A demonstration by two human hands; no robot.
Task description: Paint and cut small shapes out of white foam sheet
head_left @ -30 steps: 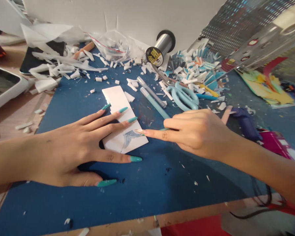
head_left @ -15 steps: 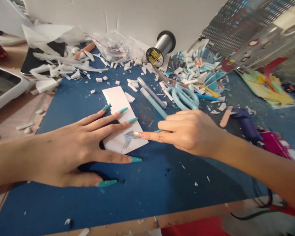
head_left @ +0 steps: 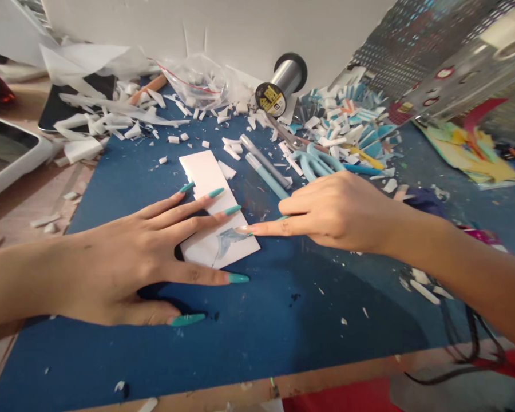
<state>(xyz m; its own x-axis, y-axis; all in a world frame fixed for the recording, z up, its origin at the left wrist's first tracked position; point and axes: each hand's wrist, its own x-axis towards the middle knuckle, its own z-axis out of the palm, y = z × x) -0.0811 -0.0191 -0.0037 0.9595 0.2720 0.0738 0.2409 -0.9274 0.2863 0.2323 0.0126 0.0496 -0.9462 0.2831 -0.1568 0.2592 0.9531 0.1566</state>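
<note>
A white rectangular card or board (head_left: 206, 171) with a notched left edge lies on the blue mat. Near its lower right end is a smeared blue-grey mark (head_left: 228, 242). My left hand (head_left: 141, 257) is open and flat, fingers spread; some fingertips press on the board while the thumb rests on the mat. My right hand (head_left: 326, 214) holds nothing that I can see. Its index finger is stretched out, the tip touching the upper right of the mark, and the other fingers are curled. Two pens (head_left: 266, 176) lie just beyond the right hand.
Light blue scissors (head_left: 313, 163) lie partly behind my right hand. White and blue scraps (head_left: 343, 126) are heaped at the back, beside a wire spool (head_left: 281, 84) and a clear bag (head_left: 197, 80). A white-rimmed device (head_left: 12, 154) sits left. The blue mat (head_left: 257, 337) spans the table.
My right index fingertip has slid slightly right and up across the mark. The right hand and forearm have shifted up, covering more of the scissors. The left hand keeps its place.
</note>
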